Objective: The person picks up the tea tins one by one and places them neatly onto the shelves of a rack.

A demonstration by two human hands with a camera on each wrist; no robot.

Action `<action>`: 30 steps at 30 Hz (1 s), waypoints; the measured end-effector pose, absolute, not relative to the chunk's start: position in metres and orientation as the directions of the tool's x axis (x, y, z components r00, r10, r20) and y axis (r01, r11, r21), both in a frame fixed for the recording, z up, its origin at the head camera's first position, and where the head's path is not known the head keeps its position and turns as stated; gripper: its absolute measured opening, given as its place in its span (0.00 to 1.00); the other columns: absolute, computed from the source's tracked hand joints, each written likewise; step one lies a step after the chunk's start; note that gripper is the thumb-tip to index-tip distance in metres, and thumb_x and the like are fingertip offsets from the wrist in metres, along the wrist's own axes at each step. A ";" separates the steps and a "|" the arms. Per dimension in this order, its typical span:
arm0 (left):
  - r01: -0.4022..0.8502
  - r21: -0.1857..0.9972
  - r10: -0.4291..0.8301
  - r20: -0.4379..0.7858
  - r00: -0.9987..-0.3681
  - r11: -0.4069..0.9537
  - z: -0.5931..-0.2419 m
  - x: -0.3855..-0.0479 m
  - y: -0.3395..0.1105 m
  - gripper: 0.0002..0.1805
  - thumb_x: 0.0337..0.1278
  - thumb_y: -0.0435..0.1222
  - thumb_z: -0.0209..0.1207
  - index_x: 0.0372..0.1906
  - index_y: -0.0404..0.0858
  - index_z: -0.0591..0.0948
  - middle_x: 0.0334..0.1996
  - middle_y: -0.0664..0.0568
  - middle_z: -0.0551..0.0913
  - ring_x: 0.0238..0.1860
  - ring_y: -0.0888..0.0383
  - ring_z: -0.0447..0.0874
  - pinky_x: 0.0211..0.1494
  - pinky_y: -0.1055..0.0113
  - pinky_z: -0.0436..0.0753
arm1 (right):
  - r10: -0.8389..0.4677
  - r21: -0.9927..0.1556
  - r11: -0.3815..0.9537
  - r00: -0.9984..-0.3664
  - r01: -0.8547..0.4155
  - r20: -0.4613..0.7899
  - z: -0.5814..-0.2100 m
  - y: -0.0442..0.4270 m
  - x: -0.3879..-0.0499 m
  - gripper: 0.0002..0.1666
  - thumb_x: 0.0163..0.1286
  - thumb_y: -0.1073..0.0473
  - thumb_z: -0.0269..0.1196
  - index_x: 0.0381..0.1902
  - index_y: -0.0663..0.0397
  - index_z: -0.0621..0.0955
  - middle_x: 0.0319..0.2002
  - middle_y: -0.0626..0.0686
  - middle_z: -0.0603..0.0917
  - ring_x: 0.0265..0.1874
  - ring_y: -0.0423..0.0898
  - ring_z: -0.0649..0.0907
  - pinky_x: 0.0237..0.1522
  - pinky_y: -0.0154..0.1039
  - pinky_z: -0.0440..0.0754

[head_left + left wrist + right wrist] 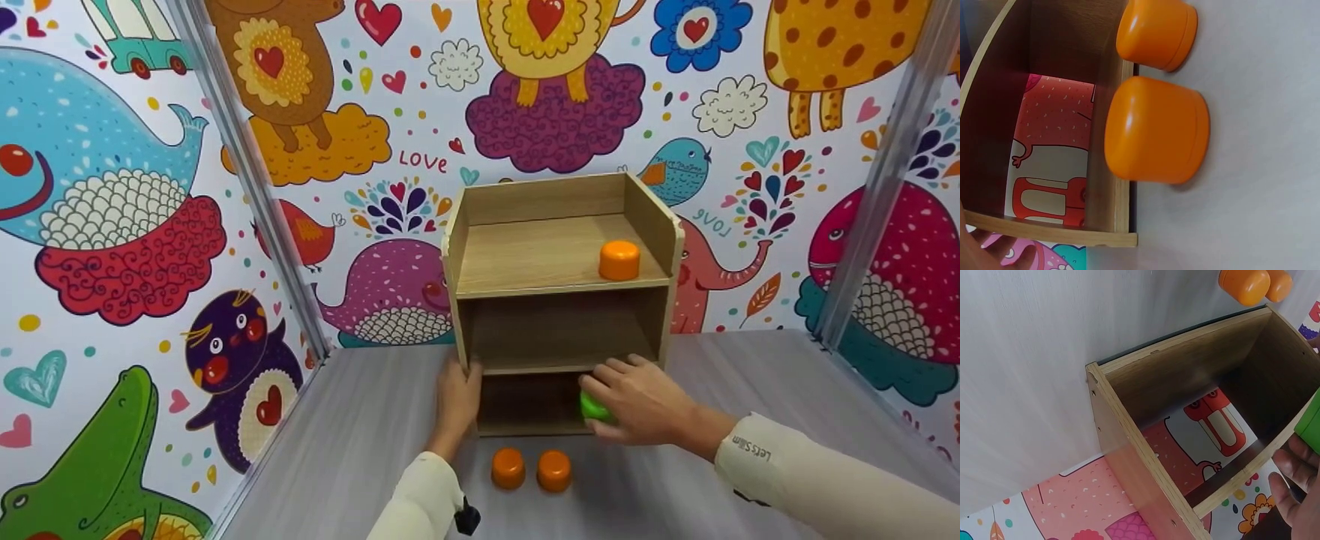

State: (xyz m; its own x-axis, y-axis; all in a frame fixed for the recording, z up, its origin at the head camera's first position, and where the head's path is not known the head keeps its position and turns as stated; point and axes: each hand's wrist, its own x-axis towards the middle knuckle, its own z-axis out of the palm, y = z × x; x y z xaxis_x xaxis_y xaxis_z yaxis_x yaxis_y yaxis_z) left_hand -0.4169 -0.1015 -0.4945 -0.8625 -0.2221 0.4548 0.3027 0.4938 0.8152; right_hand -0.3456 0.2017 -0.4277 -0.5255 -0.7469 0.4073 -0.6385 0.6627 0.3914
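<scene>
My right hand [641, 401] grips a green rounded block [594, 407] in front of the lowest compartment of a small wooden shelf [532, 251]. In the right wrist view the green block [1311, 424] shows at the right edge, by the middle board. My left hand [457, 397] holds the shelf's left side panel low down, its fingers on the outer side. Two orange rounded blocks [508, 469] stand side by side on the table before the shelf; they look large in the left wrist view. Another orange block [619, 261] stands on the top shelf, toward the right.
The shelf has three levels and an open back in the lowest one, where the printed wall [1174, 455] shows through. A grey table [360, 450] lies beneath. Cartoon-printed walls with metal corner posts [251, 165] enclose it at the back and sides.
</scene>
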 end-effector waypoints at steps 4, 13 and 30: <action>0.296 0.817 -0.223 0.448 -0.865 0.495 -0.495 -0.418 -0.102 0.15 0.73 0.41 0.54 0.29 0.40 0.70 0.22 0.55 0.65 0.22 0.59 0.63 0.27 0.65 0.65 | -0.748 0.398 0.662 -0.528 -0.635 0.402 -0.426 0.201 -0.346 0.28 0.66 0.32 0.61 0.53 0.43 0.78 0.40 0.47 0.83 0.38 0.47 0.81 0.43 0.49 0.84; 0.284 0.821 -0.213 0.432 -0.876 0.495 -0.494 -0.414 -0.102 0.14 0.73 0.42 0.54 0.32 0.39 0.70 0.23 0.54 0.65 0.21 0.60 0.62 0.25 0.66 0.65 | -0.743 0.403 0.666 -0.510 -0.628 0.433 -0.418 0.201 -0.347 0.27 0.65 0.32 0.62 0.51 0.43 0.79 0.37 0.46 0.82 0.36 0.46 0.80 0.37 0.44 0.80; 0.293 0.821 -0.213 0.438 -0.873 0.490 -0.495 -0.414 -0.102 0.12 0.73 0.42 0.54 0.35 0.39 0.71 0.24 0.54 0.65 0.23 0.60 0.63 0.27 0.66 0.66 | -0.739 0.409 0.670 -0.503 -0.620 0.448 -0.406 0.198 -0.346 0.26 0.65 0.33 0.61 0.50 0.43 0.79 0.38 0.47 0.82 0.36 0.46 0.80 0.37 0.44 0.79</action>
